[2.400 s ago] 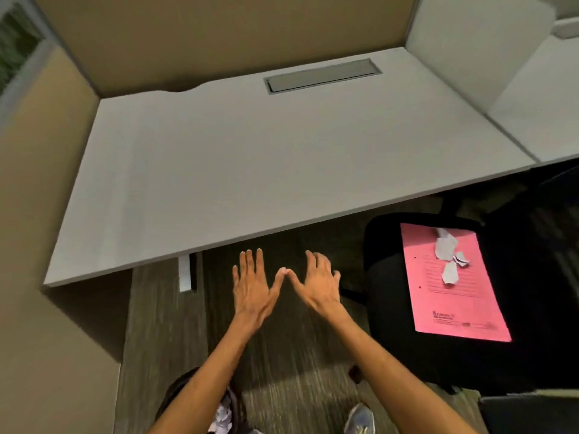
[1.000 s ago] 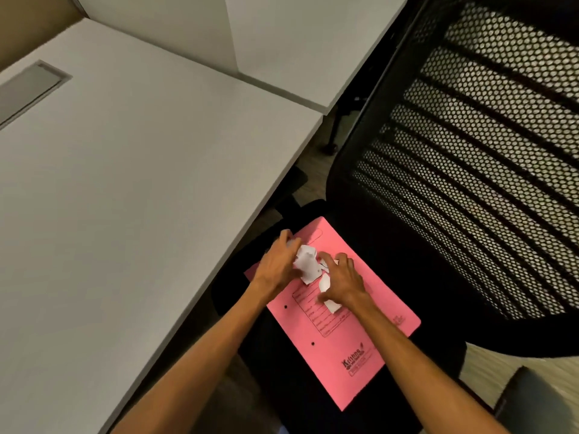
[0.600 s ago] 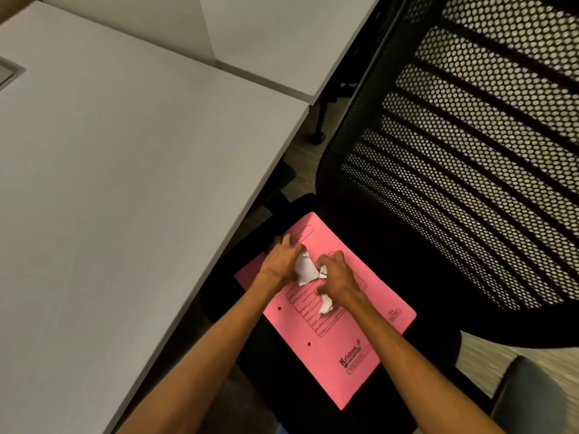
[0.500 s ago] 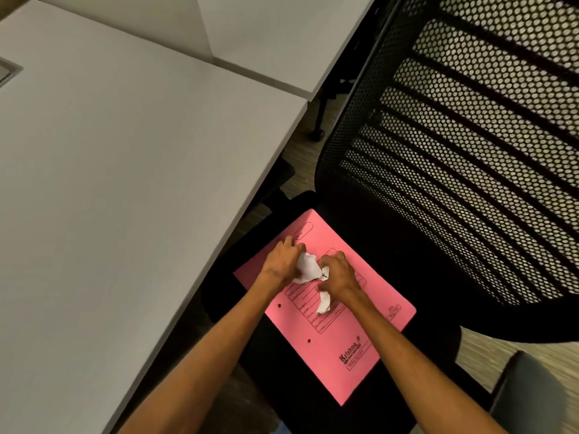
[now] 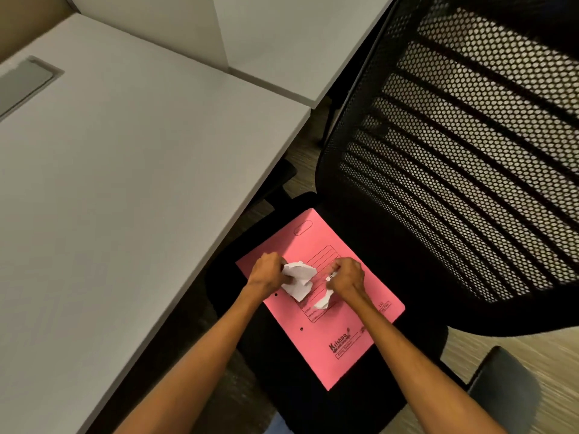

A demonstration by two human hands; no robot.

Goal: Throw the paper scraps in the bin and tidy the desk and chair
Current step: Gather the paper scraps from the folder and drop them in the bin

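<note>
Both hands are gathering scraps on the pink folder (image 5: 326,311): left hand (image 5: 266,274) clamped on paper scrap (image 5: 297,278), right hand (image 5: 347,277) closed around another; binning remains.

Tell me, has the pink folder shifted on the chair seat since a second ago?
No. The pink folder lies at the same angle on the chair seat.
</note>
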